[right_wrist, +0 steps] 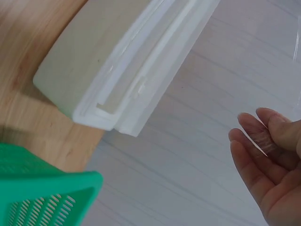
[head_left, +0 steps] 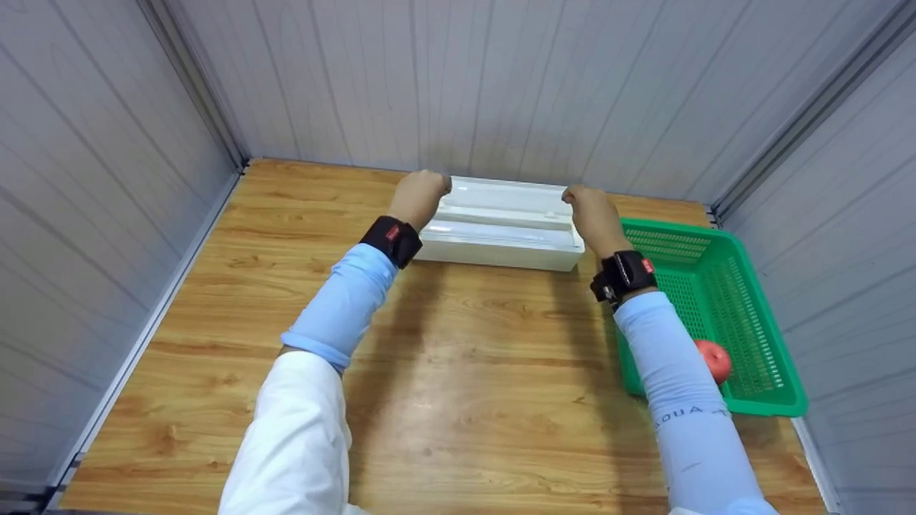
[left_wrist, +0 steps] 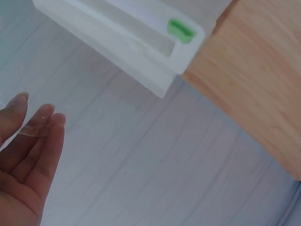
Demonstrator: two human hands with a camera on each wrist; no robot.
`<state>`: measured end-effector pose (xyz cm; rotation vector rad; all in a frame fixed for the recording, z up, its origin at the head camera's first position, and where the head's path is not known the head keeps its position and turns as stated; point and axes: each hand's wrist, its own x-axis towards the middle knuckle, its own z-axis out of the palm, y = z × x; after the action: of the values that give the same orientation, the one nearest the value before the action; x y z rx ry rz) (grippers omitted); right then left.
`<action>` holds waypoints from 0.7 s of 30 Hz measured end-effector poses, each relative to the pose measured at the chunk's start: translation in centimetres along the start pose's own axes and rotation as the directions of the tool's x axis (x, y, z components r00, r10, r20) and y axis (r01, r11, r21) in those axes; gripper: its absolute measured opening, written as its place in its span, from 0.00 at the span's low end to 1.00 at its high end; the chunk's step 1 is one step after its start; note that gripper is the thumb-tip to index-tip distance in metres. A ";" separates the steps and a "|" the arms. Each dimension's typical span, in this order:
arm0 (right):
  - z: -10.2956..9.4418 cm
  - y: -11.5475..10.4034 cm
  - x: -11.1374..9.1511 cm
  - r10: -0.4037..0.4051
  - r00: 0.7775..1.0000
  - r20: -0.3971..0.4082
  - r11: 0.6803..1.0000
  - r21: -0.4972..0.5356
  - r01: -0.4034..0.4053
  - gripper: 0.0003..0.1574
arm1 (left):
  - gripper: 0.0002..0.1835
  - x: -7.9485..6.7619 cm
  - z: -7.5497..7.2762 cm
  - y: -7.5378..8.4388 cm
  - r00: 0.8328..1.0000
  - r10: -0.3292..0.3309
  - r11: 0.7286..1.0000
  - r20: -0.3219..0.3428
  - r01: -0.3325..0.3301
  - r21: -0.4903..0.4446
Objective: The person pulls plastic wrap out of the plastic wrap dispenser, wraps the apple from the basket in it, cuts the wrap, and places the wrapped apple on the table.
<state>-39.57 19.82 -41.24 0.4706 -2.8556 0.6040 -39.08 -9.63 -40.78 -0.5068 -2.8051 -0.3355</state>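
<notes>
A long white cling film dispenser (head_left: 499, 252) stands at the back of the table with its lid raised and a roll (head_left: 501, 232) inside. Above its left end, my left hand (head_left: 421, 197) pinches clear cling film. The film's shiny edge (left_wrist: 35, 133) shows across the fingers in the left wrist view. Over the right end, my right hand (head_left: 594, 218) pinches film too, wrinkled film (right_wrist: 261, 139) lying against its fingers. Between the hands the film is nearly invisible. A green piece (left_wrist: 181, 30) sits at one end of the dispenser.
A green plastic basket (head_left: 762, 315) stands on the right, beside my right forearm. Inside it lies a round red fruit (head_left: 714, 361), partly covered by the sleeve. The wooden table (head_left: 458, 400) is enclosed by pale panel walls (head_left: 458, 86) at the back and sides.
</notes>
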 end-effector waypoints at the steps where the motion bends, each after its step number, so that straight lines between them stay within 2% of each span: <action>1: -0.1 0.0 0.1 -0.003 1.000 -0.011 1.000 -0.010 0.003 0.16 | 0.12 0.1 -0.2 0.0 1.000 0.001 1.000 0.002 -0.001 0.000; 5: -0.5 -0.2 0.4 -0.028 0.998 -0.060 0.999 -0.038 0.025 0.15 | 0.13 0.4 -1.1 -0.1 1.000 0.002 1.000 0.021 -0.002 -0.003; 11: -1.2 -0.5 0.8 -0.059 0.994 -0.091 0.998 0.014 0.060 0.13 | 0.12 0.8 -2.3 -0.3 0.999 0.008 1.000 0.048 -0.008 -0.004; 21: -3.2 -1.3 1.4 -0.060 0.990 -0.125 0.997 0.034 0.065 0.13 | 0.12 1.0 -4.6 0.1 0.999 0.036 0.999 0.005 -0.036 0.018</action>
<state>-40.03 19.64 -37.56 0.5079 -2.7062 0.6538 -38.95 -10.47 -36.11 -0.5542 -2.7975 -0.3012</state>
